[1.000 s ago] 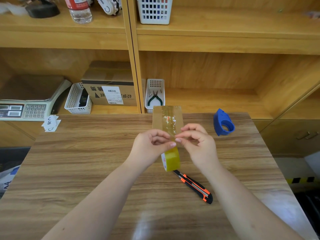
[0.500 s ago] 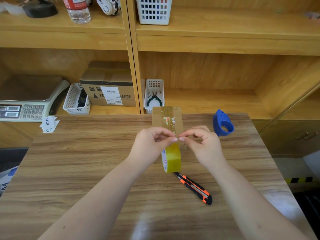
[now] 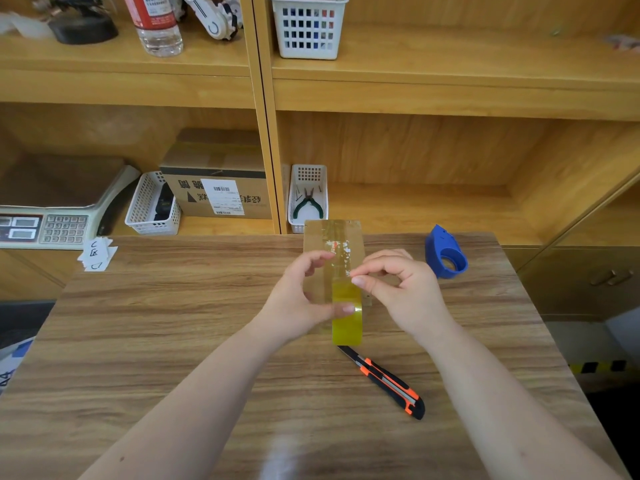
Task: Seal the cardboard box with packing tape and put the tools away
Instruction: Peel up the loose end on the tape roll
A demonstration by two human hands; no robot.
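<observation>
A small flat cardboard box (image 3: 320, 237) lies on the wooden table (image 3: 173, 323), with old tape and label scraps along its top. My left hand (image 3: 298, 303) holds a yellowish roll of packing tape (image 3: 347, 320) upright over the box's near end, thumb pressed on the roll. My right hand (image 3: 398, 292) pinches at the tape's loose end on top of the roll with thumb and forefinger. An orange and black utility knife (image 3: 388, 382) lies on the table just below the roll. A blue tape dispenser (image 3: 445, 254) stands to the right of my right hand.
Behind the table is a wooden shelf unit (image 3: 266, 133). A white basket (image 3: 308, 195) holding green pliers sits right behind the box. Another white basket (image 3: 152, 206), a labelled carton (image 3: 214, 188) and a weighing scale (image 3: 52, 209) stand at the left. Paper slips (image 3: 97, 254) lie at the table's far left corner.
My left fingers have opened away from the pinch and my thumb now presses lower on the roll. My right hand keeps picking at the tape end. The roll sits slightly lower.
</observation>
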